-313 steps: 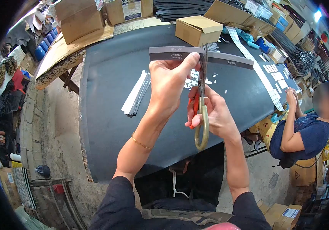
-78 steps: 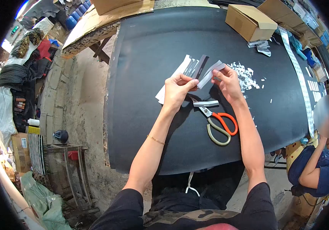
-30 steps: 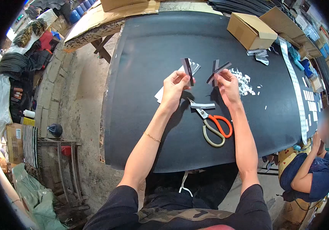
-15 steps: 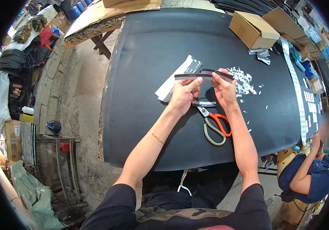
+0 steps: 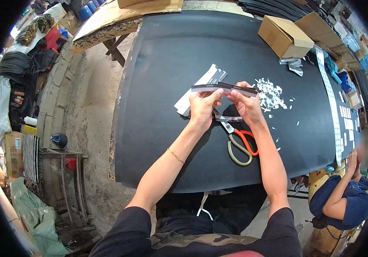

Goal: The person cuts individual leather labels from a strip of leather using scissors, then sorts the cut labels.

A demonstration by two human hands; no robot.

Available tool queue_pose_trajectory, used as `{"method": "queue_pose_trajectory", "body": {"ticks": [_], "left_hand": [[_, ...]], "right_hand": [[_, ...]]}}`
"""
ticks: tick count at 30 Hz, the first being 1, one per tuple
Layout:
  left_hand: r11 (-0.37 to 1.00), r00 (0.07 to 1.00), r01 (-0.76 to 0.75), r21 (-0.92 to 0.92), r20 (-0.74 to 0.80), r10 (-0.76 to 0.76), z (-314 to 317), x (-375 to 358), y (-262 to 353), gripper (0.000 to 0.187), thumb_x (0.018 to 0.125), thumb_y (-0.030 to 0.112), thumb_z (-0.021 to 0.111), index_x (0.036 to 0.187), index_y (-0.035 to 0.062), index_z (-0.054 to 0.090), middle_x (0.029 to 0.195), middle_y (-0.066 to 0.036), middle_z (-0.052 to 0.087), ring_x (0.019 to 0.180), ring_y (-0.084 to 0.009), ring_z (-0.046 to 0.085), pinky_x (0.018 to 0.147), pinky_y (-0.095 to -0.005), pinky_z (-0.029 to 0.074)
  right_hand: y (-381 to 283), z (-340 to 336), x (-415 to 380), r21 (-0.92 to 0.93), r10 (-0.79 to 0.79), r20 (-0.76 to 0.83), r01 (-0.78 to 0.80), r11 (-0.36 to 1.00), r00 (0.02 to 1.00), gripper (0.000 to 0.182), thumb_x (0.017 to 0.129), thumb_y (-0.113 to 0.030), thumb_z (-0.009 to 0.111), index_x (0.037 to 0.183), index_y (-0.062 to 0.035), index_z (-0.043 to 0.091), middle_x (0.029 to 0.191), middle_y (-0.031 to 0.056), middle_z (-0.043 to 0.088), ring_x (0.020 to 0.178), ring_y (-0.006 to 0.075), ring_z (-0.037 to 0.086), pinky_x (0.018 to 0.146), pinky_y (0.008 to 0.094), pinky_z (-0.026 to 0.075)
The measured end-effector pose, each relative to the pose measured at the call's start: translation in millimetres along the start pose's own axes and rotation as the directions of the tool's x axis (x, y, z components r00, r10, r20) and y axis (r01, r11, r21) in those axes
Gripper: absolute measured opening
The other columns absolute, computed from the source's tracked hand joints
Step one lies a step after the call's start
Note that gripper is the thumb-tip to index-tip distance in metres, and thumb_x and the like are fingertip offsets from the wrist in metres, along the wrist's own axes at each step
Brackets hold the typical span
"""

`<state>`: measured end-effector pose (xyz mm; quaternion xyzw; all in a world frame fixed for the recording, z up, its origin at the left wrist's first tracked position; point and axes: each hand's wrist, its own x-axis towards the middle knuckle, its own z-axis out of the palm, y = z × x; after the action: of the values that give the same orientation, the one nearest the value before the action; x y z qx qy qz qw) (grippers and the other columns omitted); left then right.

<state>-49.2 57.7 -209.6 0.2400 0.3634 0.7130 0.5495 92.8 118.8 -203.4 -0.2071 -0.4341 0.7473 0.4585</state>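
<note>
My left hand [image 5: 202,107] pinches a black-and-grey label strip [image 5: 202,88] between thumb and fingers. My right hand [image 5: 248,107] grips another such strip [image 5: 246,91], and the two overlap in the middle, above the table. Just below the hands, a loose strip [image 5: 230,118] lies across the blades of scissors [image 5: 247,160] with one orange and one grey-green handle. A stack of white and grey strips [image 5: 197,88] rests beyond my left hand. Small white cut pieces [image 5: 270,95] are heaped beyond my right hand.
The black-topped table [image 5: 166,64] carries a cardboard box [image 5: 280,38] at the far right, with more strips [image 5: 294,66] beside it. A long white printed band [image 5: 330,98] runs along the right side. Another person [image 5: 346,199] sits at the right edge.
My hands have come closer together, and the strips now overlap near my fingertips with the right one slanting down to the right. The scissors and heap stay put.
</note>
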Motion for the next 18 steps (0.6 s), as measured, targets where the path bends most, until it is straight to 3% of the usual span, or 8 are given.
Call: {"method": "queue_pose_trajectory", "body": {"ticks": [5,7,9,12,14,17,18], "left_hand": [[0.999,0.997,-0.021,-0.042,-0.076,0.018,1,-1,-1,0.036,0.079,0.000,0.069,0.110,0.0007,0.051,0.089,-0.006,0.061,0.076,-0.0123,0.059,0.059,-0.0240,0.046],[1.000,0.996,-0.013,-0.007,-0.089,0.012,3,-2,2,0.037,0.078,-0.001,0.069,0.111,-0.0003,0.050,0.090,-0.007,0.061,0.077,-0.0123,0.059,0.059,-0.0240,0.046],[0.996,0.999,-0.001,0.085,-0.033,0.004,3,-3,2,0.039,0.078,0.000,0.069,0.113,-0.0009,0.050,0.091,-0.010,0.063,0.079,-0.0135,0.061,0.061,-0.0240,0.048],[0.998,0.998,-0.034,0.060,0.058,0.030,6,-4,3,0.038,0.079,-0.001,0.069,0.113,-0.0011,0.052,0.093,-0.013,0.064,0.082,-0.0154,0.063,0.065,-0.0262,0.049],[0.997,0.965,0.075,-0.017,0.255,-0.069,7,-6,10,0.037,0.079,-0.002,0.067,0.113,0.0016,0.053,0.096,-0.014,0.064,0.087,-0.0174,0.064,0.070,-0.0298,0.051],[0.987,0.917,0.158,-0.042,0.378,-0.131,2,-3,9,0.034,0.082,0.001,0.067,0.113,0.0040,0.053,0.101,-0.015,0.064,0.093,-0.0209,0.063,0.076,-0.0335,0.052],[0.981,0.910,0.196,-0.003,0.374,-0.181,2,-2,10,0.026,0.089,0.015,0.062,0.111,0.0054,0.054,0.106,-0.016,0.062,0.096,-0.0239,0.063,0.078,-0.0353,0.053]], "right_hand": [[0,7,-3,-0.036,-0.018,-0.019,0.018,0.999,1.000,0.017,0.082,-0.004,0.068,0.095,-0.0009,0.057,0.087,0.0093,0.064,0.080,0.0163,0.065,0.073,0.0271,0.055],[4,1,0,-0.228,-0.027,-0.022,0.021,0.973,0.999,0.018,0.083,-0.005,0.068,0.097,-0.0028,0.056,0.088,0.0068,0.064,0.080,0.0154,0.065,0.073,0.0275,0.055],[4,1,0,-0.214,-0.033,-0.087,0.013,0.977,0.996,0.016,0.083,-0.003,0.067,0.096,-0.0020,0.058,0.086,0.0068,0.064,0.077,0.0152,0.064,0.071,0.0276,0.054],[-3,-1,2,-0.167,-0.032,-0.105,0.014,0.986,0.994,0.012,0.084,-0.005,0.066,0.091,0.0012,0.059,0.080,0.0086,0.064,0.072,0.0153,0.063,0.068,0.0282,0.053],[-5,-9,2,0.010,-0.005,-0.009,0.006,1.000,1.000,0.014,0.084,-0.006,0.065,0.095,0.0012,0.059,0.080,0.0084,0.064,0.073,0.0160,0.063,0.066,0.0289,0.052],[-15,-6,1,0.018,0.004,-0.037,-0.004,1.000,0.999,0.039,0.084,-0.002,0.064,0.120,-0.0005,0.047,0.085,0.0097,0.065,0.075,0.0159,0.063,0.065,0.0295,0.051],[-15,-7,1,0.019,0.004,-0.037,-0.004,1.000,0.999,0.039,0.084,-0.002,0.064,0.120,-0.0005,0.047,0.085,0.0097,0.065,0.075,0.0159,0.063,0.065,0.0295,0.051]]}}
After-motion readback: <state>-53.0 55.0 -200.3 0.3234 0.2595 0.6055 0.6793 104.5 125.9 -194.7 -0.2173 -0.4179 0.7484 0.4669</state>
